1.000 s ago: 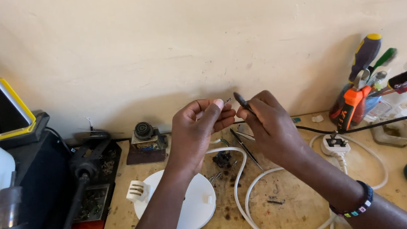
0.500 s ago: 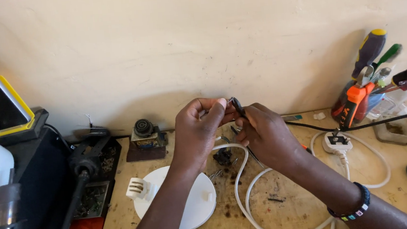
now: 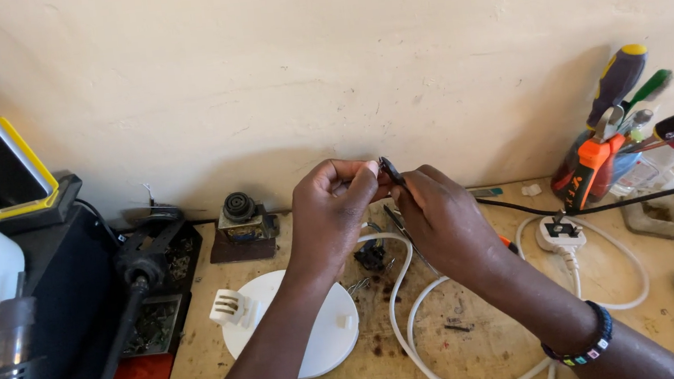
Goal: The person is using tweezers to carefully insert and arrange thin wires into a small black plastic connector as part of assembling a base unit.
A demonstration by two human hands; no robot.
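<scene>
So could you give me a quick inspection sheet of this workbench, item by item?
Surface: worn wooden benchtop, stained and littered with small bits.
Job's things: small dark part pinched between both hands, raised above the bench.
Clutter: round white plastic disc; holder of coloured-handled screwdrivers; dark hot-air tool.
Grippers: left hand and right hand, fingers closed on the part.
Cables: white looped cord with white plug; thin black lead.
Surroundings: plain cream wall.
</scene>
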